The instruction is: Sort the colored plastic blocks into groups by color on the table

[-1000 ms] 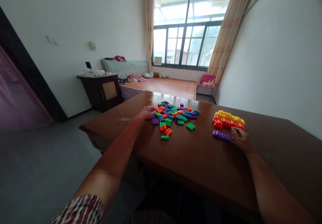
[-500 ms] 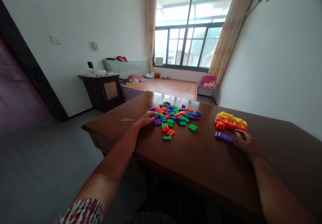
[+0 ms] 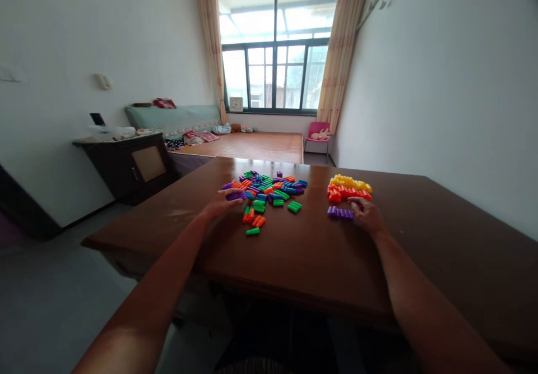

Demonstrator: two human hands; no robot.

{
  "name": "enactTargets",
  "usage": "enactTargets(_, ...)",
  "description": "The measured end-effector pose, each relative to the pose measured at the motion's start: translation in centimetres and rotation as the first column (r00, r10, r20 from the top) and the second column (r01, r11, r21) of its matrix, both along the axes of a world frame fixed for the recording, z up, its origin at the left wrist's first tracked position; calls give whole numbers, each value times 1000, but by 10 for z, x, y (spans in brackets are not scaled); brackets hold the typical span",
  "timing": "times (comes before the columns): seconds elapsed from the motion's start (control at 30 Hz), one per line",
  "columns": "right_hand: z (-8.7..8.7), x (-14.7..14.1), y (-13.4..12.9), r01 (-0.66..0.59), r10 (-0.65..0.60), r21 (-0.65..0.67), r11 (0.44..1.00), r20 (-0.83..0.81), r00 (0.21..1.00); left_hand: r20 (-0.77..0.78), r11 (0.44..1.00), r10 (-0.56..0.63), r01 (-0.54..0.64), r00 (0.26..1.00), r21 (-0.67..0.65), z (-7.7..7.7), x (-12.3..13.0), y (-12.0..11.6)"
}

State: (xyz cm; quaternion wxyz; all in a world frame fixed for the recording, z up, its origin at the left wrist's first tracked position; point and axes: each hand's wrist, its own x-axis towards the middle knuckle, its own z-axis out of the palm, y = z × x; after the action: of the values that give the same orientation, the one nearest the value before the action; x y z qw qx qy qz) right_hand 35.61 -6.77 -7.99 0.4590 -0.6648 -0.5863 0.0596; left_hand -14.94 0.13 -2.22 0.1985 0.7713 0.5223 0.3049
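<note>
The colored pieces (image 3: 264,183) are laid on a brown table (image 3: 302,256), in a loose, mixed pile left of center. Short, ribbed, smooth-looking bodies are shown in green, blue, purple and orange, many of them set side by side in small joined groups. At the near edge of the pile, a single green piece (image 3: 253,231) is placed apart, with an orange group (image 3: 258,221) just beyond it. On the right side of the table, three sorted rows are arranged: a yellow row (image 3: 352,183) farthest away, a red-orange row (image 3: 352,192) directly in front of it, and a shorter purple row (image 3: 339,212) nearest, separated from the red-orange row by a narrow strip of table. The left hand (image 3: 219,203) is positioned at the left edge of the pile, with the fingers curved around purple pieces (image 3: 237,195); whether these are gripped or only touched cannot be told. The right hand (image 3: 367,215) is located at the right end of the purple row, with the fingertips directed toward it and the finger gap kept narrow; whether anything is held between them cannot be told. The table surface is glossy, and window light is reflected at its far edge.
</note>
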Motion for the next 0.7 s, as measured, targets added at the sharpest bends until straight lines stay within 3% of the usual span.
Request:
enactTargets(0.07,5,-7,-2,-56,56,-4,998,-39,998,24,984,-178,178,984,8,13,31,-5)
enactTargets(0.17,13,-20,-7,-227,226,-9,974,-91,970,-1,899,-438,438,899,10,21,102,-18)
enactTargets(0.27,19,-29,-12,-365,356,-34,931,-145,923,-55,770,-638,637,768,-30,12,180,-28)
enactTargets(0.37,24,-30,-16,-383,367,-42,923,-203,908,-126,704,-710,705,693,-85,-6,235,-30)
enactTargets(0.47,30,-26,-20,-417,389,-65,907,-256,885,-81,647,-762,750,643,-139,-19,256,-25)
enactTargets(0.57,36,-25,-24,-529,481,-132,839,-275,832,44,615,-778,774,627,-151,-25,250,-20)
enactTargets(0.7,38,-32,-27,-655,618,-270,706,-216,756,120,652,-741,750,661,-110,-30,234,-17)
